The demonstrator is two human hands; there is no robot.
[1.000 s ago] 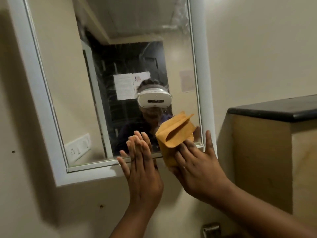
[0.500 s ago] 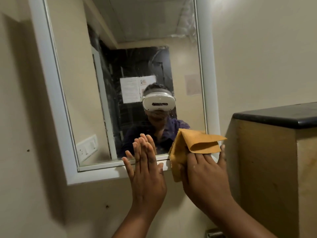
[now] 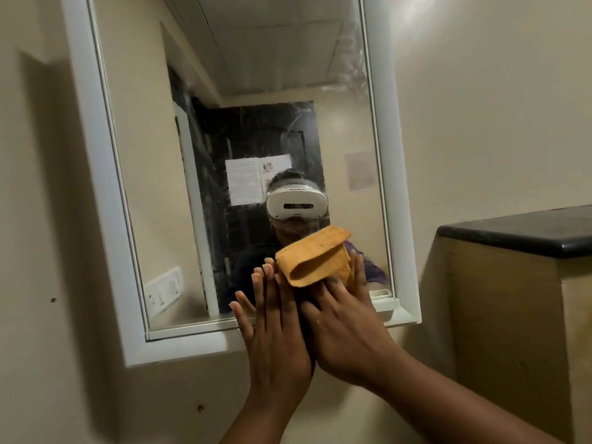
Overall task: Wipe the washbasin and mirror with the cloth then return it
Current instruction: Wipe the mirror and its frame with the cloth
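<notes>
A white-framed mirror (image 3: 250, 129) hangs on the beige wall ahead. My right hand (image 3: 344, 325) presses a folded orange cloth (image 3: 315, 261) flat against the lower right part of the glass, with the cloth's top flopping over my fingers. My left hand (image 3: 275, 318) lies flat, fingers together, against the mirror's lower edge, touching the right hand's side. Streaks and smears show on the upper right of the glass. The washbasin is out of view.
A beige cabinet with a black top (image 3: 525, 232) stands close on the right, beside the mirror's frame (image 3: 400, 193). The wall (image 3: 38, 283) to the left has small holes. The reflection shows a person with a white headset.
My right hand has slid the cloth left and a little upward from the mirror's lower right corner, ending beside my left hand. The left hand has stayed at the bottom edge.
</notes>
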